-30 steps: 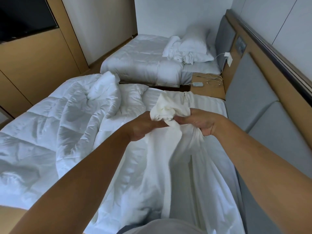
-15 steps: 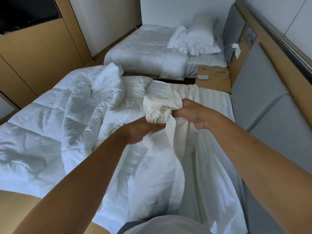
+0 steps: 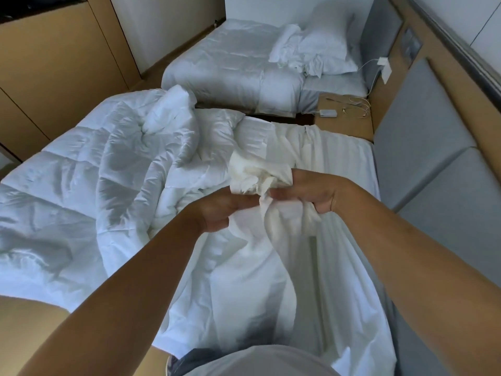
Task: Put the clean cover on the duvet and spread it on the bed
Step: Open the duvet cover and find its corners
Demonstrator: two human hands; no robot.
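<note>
1. The left grip and right grip both clutch a crumpled, cream-white wad of the cover; its smooth cloth hangs in long folds below them.
2. The puffy, quilted duvet lies heaped left of the grips on the bed, whose striped sheet shows beyond them.

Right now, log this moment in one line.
left hand: grips cover | right hand: grips cover | duvet: bare, crumpled on bed

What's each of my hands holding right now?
Left hand: closed, pinching the bunched duvet cover.
Right hand: closed, gripping the same cover.
</note>
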